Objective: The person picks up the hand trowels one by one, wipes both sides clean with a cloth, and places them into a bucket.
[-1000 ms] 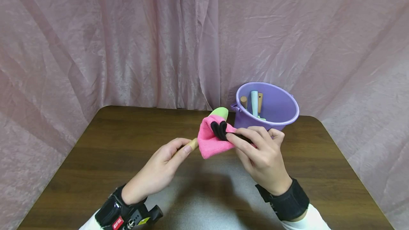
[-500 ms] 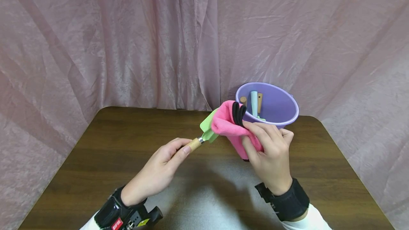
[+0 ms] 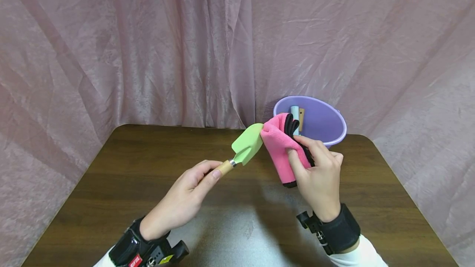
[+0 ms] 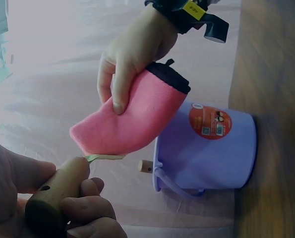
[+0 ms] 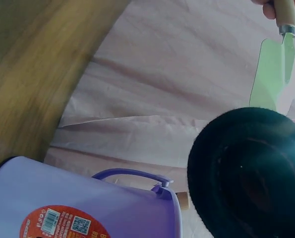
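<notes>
My left hand [image 3: 185, 197] grips the wooden handle of a small garden trowel [image 3: 249, 141]. The light green blade points up and to the right, above the table. A folded pink cloth [image 3: 276, 145] with black edging is pinched between the thumb and fingers of my right hand [image 3: 322, 176]. The cloth's left edge meets the tip of the blade. In the left wrist view, the pink cloth [image 4: 132, 121] overlaps the thin edge of the blade. A large dark rolled edge [image 5: 249, 168] fills the lower right of the right wrist view, below the blade.
Behind my right hand a purple bucket [image 3: 326, 116] stands at the table's back right. It holds tools with a light blue handle [image 3: 295, 112] and a wooden handle [image 3: 301, 118]. A pink curtain [image 3: 185, 44] hangs behind the brown wooden table [image 3: 148, 151].
My right hand has drawn the pink cloth right and along the blade towards its tip, uncovering the green blade. My left hand holds the trowel almost still.
</notes>
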